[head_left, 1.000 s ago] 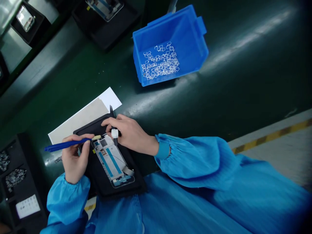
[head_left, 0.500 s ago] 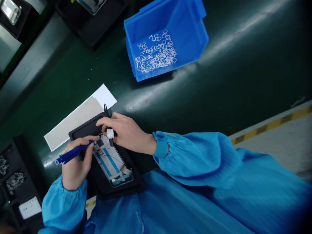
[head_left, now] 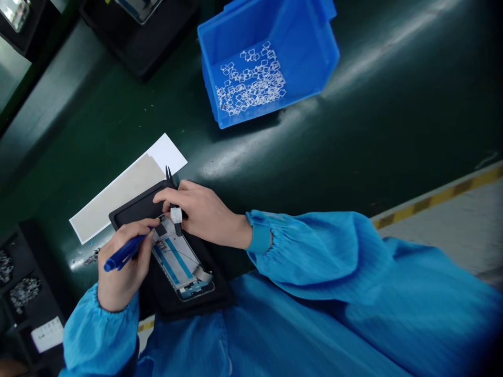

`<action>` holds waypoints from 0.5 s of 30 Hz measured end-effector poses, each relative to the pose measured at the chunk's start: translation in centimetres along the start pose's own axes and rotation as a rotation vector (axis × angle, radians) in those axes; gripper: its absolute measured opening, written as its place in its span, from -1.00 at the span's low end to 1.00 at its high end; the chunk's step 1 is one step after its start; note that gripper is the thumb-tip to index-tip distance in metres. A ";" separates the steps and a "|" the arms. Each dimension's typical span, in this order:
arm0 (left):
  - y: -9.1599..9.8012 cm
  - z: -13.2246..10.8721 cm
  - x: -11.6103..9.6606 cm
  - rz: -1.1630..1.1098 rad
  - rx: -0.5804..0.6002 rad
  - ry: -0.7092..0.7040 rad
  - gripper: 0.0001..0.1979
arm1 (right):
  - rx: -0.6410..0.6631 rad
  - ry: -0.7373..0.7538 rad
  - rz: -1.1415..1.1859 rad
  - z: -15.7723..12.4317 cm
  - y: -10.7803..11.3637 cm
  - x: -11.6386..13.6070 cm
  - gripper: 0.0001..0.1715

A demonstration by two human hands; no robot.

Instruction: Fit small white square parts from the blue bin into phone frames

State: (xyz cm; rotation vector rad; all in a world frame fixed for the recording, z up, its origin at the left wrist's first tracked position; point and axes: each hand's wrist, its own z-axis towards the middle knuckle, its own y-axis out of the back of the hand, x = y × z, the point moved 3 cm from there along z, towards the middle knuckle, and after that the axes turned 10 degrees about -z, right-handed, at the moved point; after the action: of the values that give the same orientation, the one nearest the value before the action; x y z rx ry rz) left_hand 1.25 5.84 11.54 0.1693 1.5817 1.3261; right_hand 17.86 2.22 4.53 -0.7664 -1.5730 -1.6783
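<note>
A blue pen-shaped tool (head_left: 124, 253) is gripped in my left hand (head_left: 118, 285), its near end tilted up and its tip hidden by my fingers at the top edge of an opened phone body (head_left: 181, 264). The phone body, with two light-blue strips and a loose ribbon cable at its lower end, lies in a black tray (head_left: 135, 208). Black tweezers (head_left: 168, 180), with white wrapping around the middle, are held in my right hand (head_left: 210, 214). Their points face away from me, past the tray's far edge, while the blunt end hangs over the phone body.
Behind the tray lies a white sheet with a beige strip (head_left: 121, 196). A blue bin (head_left: 306, 63) holds many small white frames. Another black tray (head_left: 137, 47) with a phone part stands at the back. At left is a black compartment box (head_left: 51, 277) with small metal parts.
My left hand has turned the blue tool slightly, its near end shifting right and down. The right hand with the tweezers stays almost still over the phone body.
</note>
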 end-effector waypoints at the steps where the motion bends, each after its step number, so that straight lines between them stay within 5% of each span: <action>1: 0.0 0.0 -0.1 0.009 0.007 -0.001 -0.78 | 0.000 0.001 -0.001 0.0 0.0 0.0 -0.38; 8: 0.0 0.1 -0.3 0.082 0.085 -0.042 -0.79 | 0.006 0.006 -0.001 0.0 0.2 0.1 -0.46; 15: -0.2 -0.1 -0.2 0.067 0.021 -0.039 -0.79 | -0.002 0.003 -0.004 0.0 0.1 0.2 -0.42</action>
State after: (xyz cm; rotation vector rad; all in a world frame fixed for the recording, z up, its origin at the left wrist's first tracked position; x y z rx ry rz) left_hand 1.32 5.59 11.46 0.2612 1.5697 1.3500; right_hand 17.86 2.16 4.75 -0.7620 -1.5721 -1.6833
